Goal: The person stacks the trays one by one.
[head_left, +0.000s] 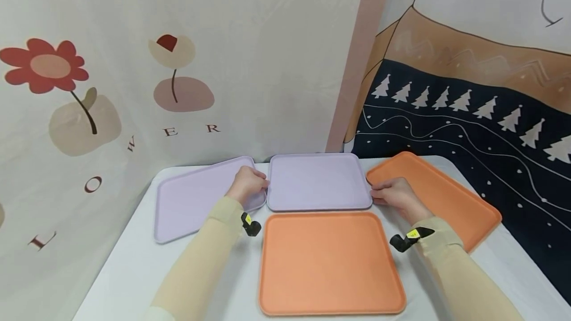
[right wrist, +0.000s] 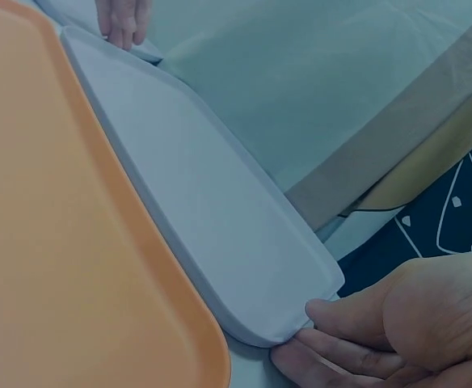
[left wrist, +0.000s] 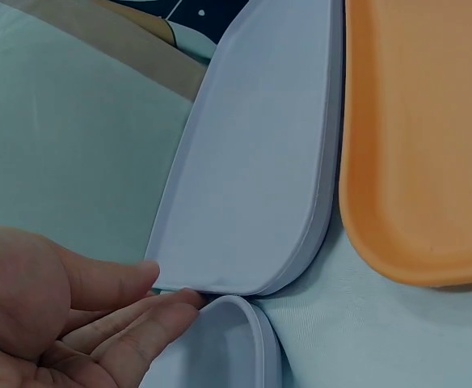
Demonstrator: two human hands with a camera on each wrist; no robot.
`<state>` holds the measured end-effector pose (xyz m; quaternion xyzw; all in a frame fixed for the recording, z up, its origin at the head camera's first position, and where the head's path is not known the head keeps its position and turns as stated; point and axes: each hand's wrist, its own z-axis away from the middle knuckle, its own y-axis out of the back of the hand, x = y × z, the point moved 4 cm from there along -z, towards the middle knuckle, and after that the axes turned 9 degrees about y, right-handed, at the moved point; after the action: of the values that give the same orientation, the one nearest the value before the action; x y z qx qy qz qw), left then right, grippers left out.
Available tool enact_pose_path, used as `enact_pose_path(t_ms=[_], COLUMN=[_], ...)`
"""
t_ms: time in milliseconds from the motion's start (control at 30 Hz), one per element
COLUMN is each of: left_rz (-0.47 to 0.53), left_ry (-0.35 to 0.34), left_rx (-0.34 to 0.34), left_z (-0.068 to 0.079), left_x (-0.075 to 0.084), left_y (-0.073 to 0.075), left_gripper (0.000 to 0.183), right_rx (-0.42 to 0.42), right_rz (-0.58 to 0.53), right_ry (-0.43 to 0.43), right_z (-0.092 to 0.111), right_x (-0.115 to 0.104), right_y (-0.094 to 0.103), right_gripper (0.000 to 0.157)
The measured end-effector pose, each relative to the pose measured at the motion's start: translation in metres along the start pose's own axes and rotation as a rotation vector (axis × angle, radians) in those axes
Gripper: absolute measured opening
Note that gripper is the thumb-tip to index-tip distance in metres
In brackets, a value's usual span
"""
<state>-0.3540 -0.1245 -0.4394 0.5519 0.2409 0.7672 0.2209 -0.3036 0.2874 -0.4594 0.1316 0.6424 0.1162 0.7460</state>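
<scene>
A lavender rectangular tray (head_left: pixel 319 182) lies at the back middle of the white table. My left hand (head_left: pixel 247 185) pinches its left edge, the thumb (left wrist: pixel 115 279) at the rim and the fingers lower down. At the opposite short edge, my right hand (head_left: pixel 398 197) holds the same tray between thumb (right wrist: pixel 345 315) and fingers. A second lavender tray (head_left: pixel 189 199) lies askew on the left, partly beneath my left hand and forearm. Just in front of the middle tray is an orange tray (head_left: pixel 332 264). Another orange tray (head_left: pixel 434 189) lies slanted on the right, behind my right hand.
The white tabletop (head_left: pixel 129 266) runs back to a hanging cloth (head_left: pixel 285 63) printed with flowers and letters. On the right hangs a dark cloth (head_left: pixel 446 135) with pale trees. A small black device (head_left: pixel 251 225) is strapped at each wrist.
</scene>
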Motion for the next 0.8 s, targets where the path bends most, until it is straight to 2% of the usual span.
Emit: enact_pose_path(t_ms=[167,300,433,600,700,800], left_rz=[-0.015,-0.030,-0.052,-0.054,-0.019,0.062], left_ry=[0.015,0.018,0.025,0.030,0.026,0.032], left_rx=[0.002,0.007,0.032,0.054,0.053,0.034], left_z=[-0.002,-0.002,-0.002,-0.004,-0.007,-0.009], left_x=[0.001,0.002,0.003,-0.001,-0.005,-0.009], left_y=[-0.001,-0.002,-0.002,-0.003,-0.003,-0.004], left_gripper=[0.024,0.022,0.020,0.021,0.021,0.022], right_rx=[-0.011,-0.001,0.029,0.073,0.101,0.116], right_rz=[0.032,0.114,0.171,0.185,0.188,0.191], right_ry=[0.059,0.089,0.067,0.048,0.038,0.023], right_z=[0.001,0.003,0.004,0.005,0.004,0.004], right_x=[-0.003,-0.005,-0.006,-0.004,-0.004,-0.003], right_y=[-0.002,-0.003,-0.006,-0.009,-0.008,-0.007], right_gripper=[0.034,0.031,0.031,0.032,0.032,0.033])
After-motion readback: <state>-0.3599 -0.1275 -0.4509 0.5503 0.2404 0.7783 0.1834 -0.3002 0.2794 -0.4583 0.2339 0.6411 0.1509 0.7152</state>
